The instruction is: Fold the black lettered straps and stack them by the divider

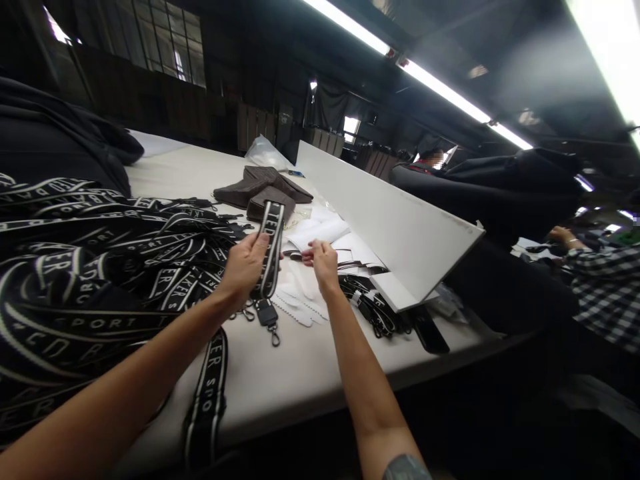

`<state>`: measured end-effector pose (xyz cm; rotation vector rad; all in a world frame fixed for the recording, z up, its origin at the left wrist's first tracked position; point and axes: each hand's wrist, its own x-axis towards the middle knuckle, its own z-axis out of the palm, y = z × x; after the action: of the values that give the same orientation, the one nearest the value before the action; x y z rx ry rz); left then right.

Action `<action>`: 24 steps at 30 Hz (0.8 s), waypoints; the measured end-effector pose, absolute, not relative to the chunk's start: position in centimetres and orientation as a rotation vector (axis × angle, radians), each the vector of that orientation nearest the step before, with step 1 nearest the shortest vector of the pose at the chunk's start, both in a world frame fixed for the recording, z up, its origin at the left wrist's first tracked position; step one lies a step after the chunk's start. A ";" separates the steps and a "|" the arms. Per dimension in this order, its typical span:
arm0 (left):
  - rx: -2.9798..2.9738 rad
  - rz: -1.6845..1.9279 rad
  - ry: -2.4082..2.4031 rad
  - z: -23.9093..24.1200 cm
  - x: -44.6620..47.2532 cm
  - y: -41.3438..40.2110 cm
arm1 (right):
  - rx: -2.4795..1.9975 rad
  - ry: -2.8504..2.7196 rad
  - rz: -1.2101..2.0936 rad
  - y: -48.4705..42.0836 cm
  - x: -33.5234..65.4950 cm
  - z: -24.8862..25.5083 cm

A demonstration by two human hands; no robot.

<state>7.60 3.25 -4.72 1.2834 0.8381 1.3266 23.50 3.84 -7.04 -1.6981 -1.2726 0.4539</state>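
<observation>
My left hand (246,263) is closed around a folded black webbing strap (271,250) with white lettering and pale edge stripes. From the strap's lower end hangs a black tab with a metal snap hook (275,337). To the right, apart from the strap, my right hand (321,263) has its fingers curled together above the white papers; whatever it may pinch is too small to make out. A large heap of similar lettered straps (115,320) covers the left side, and one strap (206,400) hangs over the table's front edge.
Dark brown folded pieces (265,183) lie beyond my hands, before a clear plastic bag (267,153). An upright white panel (385,217) stands at right. Bundled black straps (375,310) and a phone (430,331) lie near the front edge. Another person's checkered sleeve (607,287) is far right.
</observation>
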 end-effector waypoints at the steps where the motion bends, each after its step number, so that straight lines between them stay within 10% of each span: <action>1: 1.222 1.346 0.872 -5.7 6.3 4.0 | -1.831 -1.293 0.503 4.4 24.0 -8.1; 9: 1.078 1.207 0.930 -9.8 4.2 6.6 | -2.105 -1.172 0.520 7.8 23.9 -13.0; 24: 1.291 1.077 0.666 -8.9 5.5 3.0 | -1.216 -0.783 0.795 1.5 20.4 -10.7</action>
<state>5.49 2.96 -8.85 1.2908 0.6660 1.0766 20.36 1.51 -10.68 -1.2162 -0.7834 0.7951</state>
